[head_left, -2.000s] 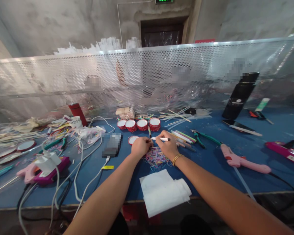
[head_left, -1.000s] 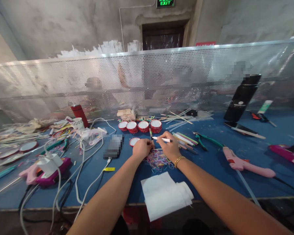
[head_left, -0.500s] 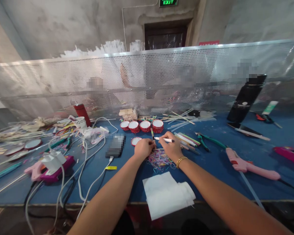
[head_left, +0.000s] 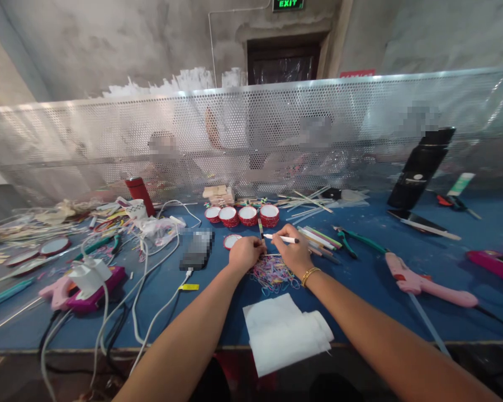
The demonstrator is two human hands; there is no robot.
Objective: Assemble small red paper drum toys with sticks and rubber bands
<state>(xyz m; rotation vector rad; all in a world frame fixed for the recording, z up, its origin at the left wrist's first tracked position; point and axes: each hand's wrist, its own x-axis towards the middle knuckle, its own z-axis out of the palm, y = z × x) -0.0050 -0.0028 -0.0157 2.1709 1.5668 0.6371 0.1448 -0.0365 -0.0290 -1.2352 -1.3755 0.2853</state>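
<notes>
Left hand [head_left: 243,254] pinched on thin stick [head_left: 271,255]; right hand [head_left: 291,252] clamped on white pen [head_left: 281,239], above rubber bands [head_left: 273,276]. Four red cups [head_left: 242,215] finished behind; one [head_left: 231,241] pending.

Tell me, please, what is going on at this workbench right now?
A person sits at a cluttered blue workbench, both hands together over a heap of coloured rubber bands. The right hand holds a thin white stick; the left hand pinches something small beside it. Four red-rimmed little drums stand behind, and a pink glue gun lies to the right.
</notes>
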